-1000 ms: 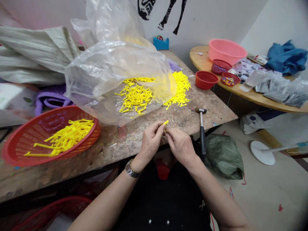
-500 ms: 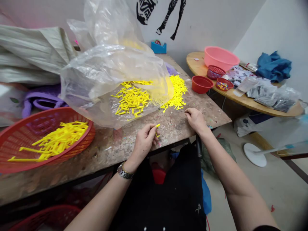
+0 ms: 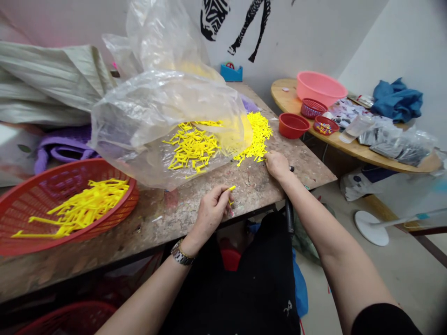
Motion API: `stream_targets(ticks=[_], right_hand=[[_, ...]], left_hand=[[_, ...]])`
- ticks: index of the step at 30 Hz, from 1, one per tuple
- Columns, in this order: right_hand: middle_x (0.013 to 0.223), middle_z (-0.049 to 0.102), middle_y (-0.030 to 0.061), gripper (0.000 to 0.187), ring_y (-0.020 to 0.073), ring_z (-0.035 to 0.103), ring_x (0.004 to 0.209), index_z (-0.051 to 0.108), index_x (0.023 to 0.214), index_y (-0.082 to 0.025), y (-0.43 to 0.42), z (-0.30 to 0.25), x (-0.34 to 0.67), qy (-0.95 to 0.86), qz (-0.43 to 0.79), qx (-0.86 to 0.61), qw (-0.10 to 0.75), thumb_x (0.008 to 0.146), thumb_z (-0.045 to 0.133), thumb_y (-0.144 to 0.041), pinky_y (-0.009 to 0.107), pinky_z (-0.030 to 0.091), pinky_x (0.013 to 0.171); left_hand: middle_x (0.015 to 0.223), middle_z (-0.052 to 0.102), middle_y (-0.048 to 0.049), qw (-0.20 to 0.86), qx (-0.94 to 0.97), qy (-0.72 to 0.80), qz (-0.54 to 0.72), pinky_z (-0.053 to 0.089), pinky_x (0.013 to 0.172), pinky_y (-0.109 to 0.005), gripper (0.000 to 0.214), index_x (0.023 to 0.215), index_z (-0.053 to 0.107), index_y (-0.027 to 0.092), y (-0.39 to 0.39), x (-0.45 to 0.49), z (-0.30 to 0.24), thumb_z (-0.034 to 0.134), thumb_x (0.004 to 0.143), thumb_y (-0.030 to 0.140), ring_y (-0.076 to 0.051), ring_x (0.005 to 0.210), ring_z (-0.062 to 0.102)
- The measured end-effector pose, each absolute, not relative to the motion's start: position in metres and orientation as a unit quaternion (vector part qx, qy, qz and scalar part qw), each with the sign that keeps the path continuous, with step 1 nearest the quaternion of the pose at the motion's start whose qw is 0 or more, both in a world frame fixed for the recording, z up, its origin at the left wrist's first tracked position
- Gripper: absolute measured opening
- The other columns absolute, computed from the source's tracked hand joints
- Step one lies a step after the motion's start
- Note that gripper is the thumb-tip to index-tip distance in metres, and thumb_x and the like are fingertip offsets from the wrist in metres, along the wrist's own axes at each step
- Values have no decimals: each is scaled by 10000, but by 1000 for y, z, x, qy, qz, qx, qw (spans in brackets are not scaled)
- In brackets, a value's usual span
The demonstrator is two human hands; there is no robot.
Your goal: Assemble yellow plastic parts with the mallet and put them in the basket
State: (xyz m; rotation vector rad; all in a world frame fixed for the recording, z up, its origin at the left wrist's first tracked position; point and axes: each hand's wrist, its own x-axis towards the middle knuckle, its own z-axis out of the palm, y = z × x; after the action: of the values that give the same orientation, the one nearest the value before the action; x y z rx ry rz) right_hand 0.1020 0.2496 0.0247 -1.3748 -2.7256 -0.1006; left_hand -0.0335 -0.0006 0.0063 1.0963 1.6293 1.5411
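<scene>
Looking down from the head camera, the only view: one person, two bare hands, well apart from each other. The left hand sits at the near edge of the worktable, fingers pinched closed on one yellow plastic piece whose tip sticks up above the thumb; a watch is on that wrist. The right hand is stretched forward, palm down, fingertips at the near edge of the loose yellow pile; whether it has closed on a piece cannot be told (its fingers are curled under).

Yellow pieces lie in three places, too many to count: the loose pile, a heap under the clear plastic bag, and a batch in the large red basket at left. A hammer handle shows just behind the right wrist.

On the round side table: one pink basin, one red bowl, two small red baskets. One blue tape dispenser stands by the wall.
</scene>
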Motion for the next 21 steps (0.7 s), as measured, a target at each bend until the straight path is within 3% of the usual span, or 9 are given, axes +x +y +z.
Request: stream_targets(ticks=[11, 21], right_hand=[[1172, 674, 202, 350, 261, 641, 1070, 666, 1155, -118, 250, 29, 99, -899, -54, -435, 10, 994, 355, -134, 329, 473, 883], [1128, 706, 188, 319, 262, 649, 1034, 606, 1174, -111, 219, 39, 112, -910, -38, -410, 47, 1010, 334, -137, 314, 439, 865]], left_hand=[[643, 654, -2, 330, 413, 607, 594, 410, 454, -195, 248, 836, 652, 199, 0, -33, 3, 593, 918, 425, -116, 487, 609], [715, 668, -14, 323, 405, 598, 611, 425, 448, -187, 282, 824, 663, 183, 3, -35, 5, 632, 868, 461, -88, 466, 549]])
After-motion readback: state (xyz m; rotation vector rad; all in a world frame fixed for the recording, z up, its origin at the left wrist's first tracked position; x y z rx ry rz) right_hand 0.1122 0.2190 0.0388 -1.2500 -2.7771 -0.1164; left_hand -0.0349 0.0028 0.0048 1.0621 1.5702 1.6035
